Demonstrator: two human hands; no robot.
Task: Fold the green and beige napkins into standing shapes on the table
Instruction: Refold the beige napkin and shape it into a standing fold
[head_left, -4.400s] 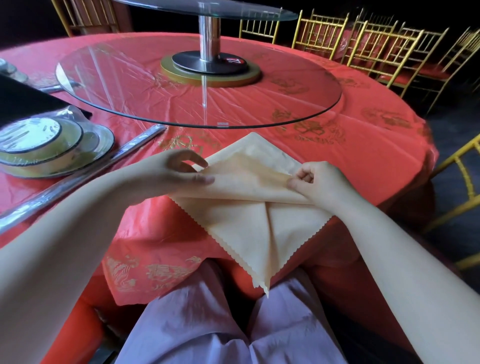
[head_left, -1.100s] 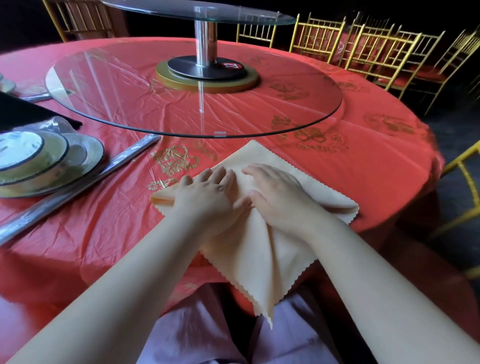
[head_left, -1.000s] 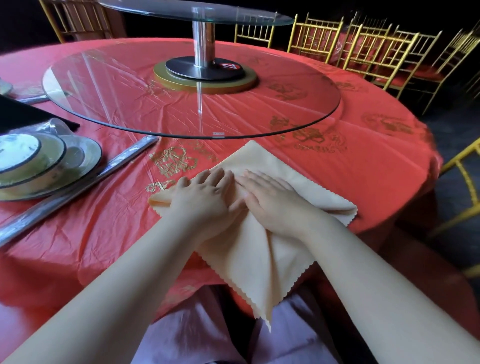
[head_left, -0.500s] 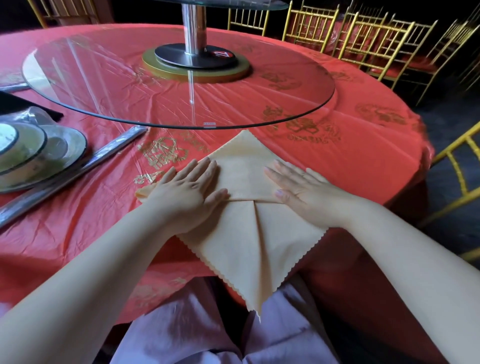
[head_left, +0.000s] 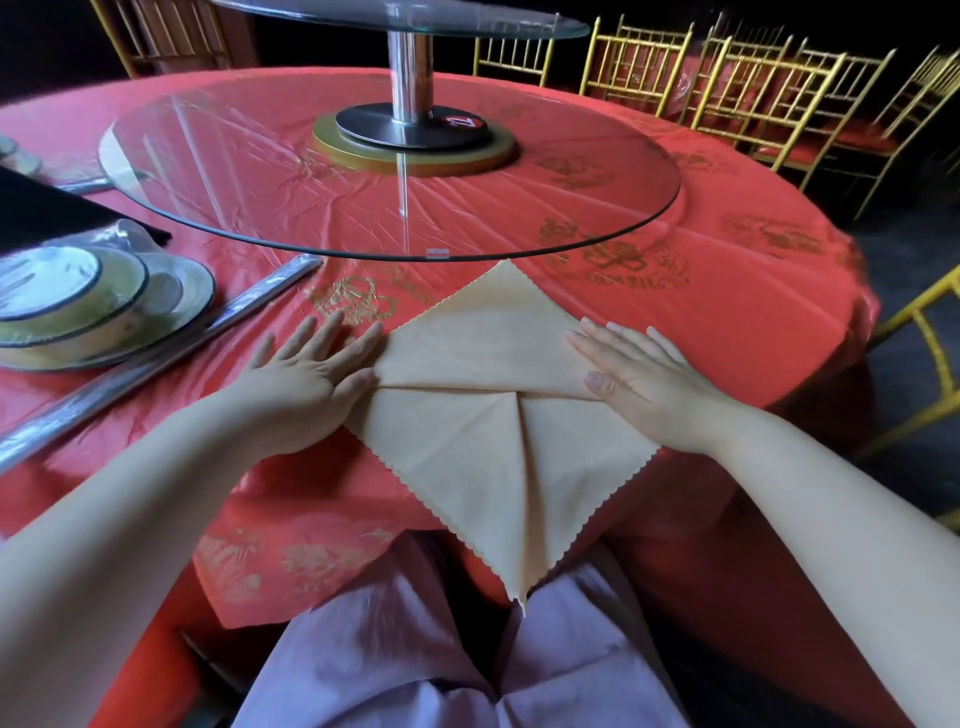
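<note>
The folded napkin (head_left: 498, 431) lies on the table (head_left: 753, 322) at its near edge, with its near corner hanging over the edge above the person's lap (head_left: 395, 665). The left hand (head_left: 306, 379) lies flat at the napkin's left corner and the right hand (head_left: 639, 379) lies flat on its right corner. Just behind the napkin's far corner stands the glass lazy Susan (head_left: 260, 171). Left of the napkin runs a long wrapped strip (head_left: 171, 358), with a stack of dishes (head_left: 78, 301) farther left. Chairs (head_left: 769, 88) stand well behind and to the right of the napkin.
</note>
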